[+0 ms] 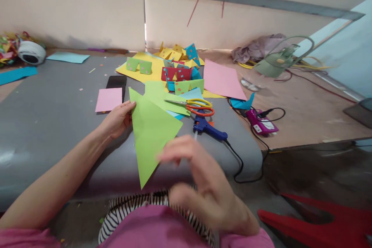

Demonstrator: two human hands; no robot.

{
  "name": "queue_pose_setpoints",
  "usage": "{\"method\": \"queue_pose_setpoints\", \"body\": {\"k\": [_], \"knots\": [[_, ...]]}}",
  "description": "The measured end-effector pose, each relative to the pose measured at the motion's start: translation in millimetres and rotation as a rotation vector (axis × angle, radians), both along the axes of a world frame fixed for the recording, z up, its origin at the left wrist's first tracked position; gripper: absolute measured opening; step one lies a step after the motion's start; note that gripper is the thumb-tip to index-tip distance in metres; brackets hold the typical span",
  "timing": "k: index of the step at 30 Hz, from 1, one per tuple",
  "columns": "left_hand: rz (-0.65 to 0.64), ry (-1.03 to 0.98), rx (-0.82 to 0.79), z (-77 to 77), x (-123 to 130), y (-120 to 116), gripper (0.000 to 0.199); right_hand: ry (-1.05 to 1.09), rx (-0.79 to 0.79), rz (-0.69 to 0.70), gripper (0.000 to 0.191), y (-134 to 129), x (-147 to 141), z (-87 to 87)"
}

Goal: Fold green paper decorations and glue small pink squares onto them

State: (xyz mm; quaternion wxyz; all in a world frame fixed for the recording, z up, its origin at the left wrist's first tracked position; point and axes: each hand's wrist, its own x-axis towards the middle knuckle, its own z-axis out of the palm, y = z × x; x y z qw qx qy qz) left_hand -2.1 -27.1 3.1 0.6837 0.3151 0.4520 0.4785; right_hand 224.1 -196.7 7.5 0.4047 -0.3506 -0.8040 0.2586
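My left hand (118,119) pinches the upper left edge of a green triangular paper (152,130), which hangs over the table's front edge with a point downward. My right hand (200,178), blurred, is raised to the right of that paper's lower part, its thumb and fingers apart and nothing between them. Scissors (199,106) with yellow and orange handles lie on another green sheet (155,88) behind. Just below the scissors rests a blue glue gun (210,128). A pink paper square (109,99) partly covers a dark phone (116,82) beyond my left hand.
Folded dotted paper pieces (177,73) stand at the back middle beside a pink sheet (222,79). A purple power strip (261,122) with a black cord lies right. White tape roll (31,52) sits back left; a red chair (319,221) stands lower right.
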Motion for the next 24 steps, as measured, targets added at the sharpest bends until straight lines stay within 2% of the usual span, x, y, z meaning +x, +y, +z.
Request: {"method": "queue_pose_setpoints", "body": {"k": [1, 2, 3, 5, 8, 10, 13, 15, 17, 18, 20, 21, 22, 24], "knots": [[-0.001, -0.012, 0.012, -0.9, 0, 0, 0.018, -0.050, 0.072, -0.154, 0.039, 37, 3, 21.7], [0.005, -0.025, 0.022, -1.9, -1, 0, 0.018, -0.131, 0.138, -0.313, 0.037, 64, 6, 35.5], [0.017, -0.039, 0.030, -2.6, -1, 0, 0.018, -0.213, 0.177, -0.414, 0.043, 82, 9, 41.2], [0.065, -0.061, 0.035, -2.7, 1, 0, 0.019, -0.386, 0.240, -0.460, 0.048, 92, 12, 33.3], [0.170, -0.080, 0.026, 2.5, 7, -2, 0.023, -0.614, 0.389, -0.362, 0.051, 78, 11, 4.2], [0.233, -0.091, 0.029, 8.3, 14, -5, 0.025, -0.659, 0.502, -0.267, 0.051, 70, 9, -8.6], [0.232, -0.076, 0.055, 13.4, 16, -18, 0.027, -0.606, 0.620, -0.134, 0.037, 72, 12, -12.8], [0.192, 0.009, 0.094, 11.1, 7, -36, 0.035, -0.543, 0.607, -0.050, 0.027, 78, 20, -11.2], [0.225, 0.209, 0.204, 4.9, -7, -60, 0.050, -0.498, 0.499, 0.018, 0.025, 84, 30, -10.3], [0.324, 0.368, 0.318, 1.2, -15, -74, 0.058, -0.501, 0.425, 0.053, 0.027, 86, 34, -10.5], [0.493, 0.818, 0.598, -6.1, -26, -98, 0.070, -0.552, 0.294, 0.124, 0.032, 89, 41, -12.6], [0.447, 1.029, 0.742, -9.7, -28, -107, 0.070, -0.585, 0.251, 0.147, 0.035, 89, 42, -14.3], [0.286, 1.185, 0.871, -13.3, -28, -114, 0.066, -0.613, 0.220, 0.160, 0.037, 89, 43, -16.2], [-0.152, 1.315, 1.088, -20.5, -22, -119, 0.053, -0.646, 0.179, 0.149, 0.039, 90, 44, -19.5]]}}
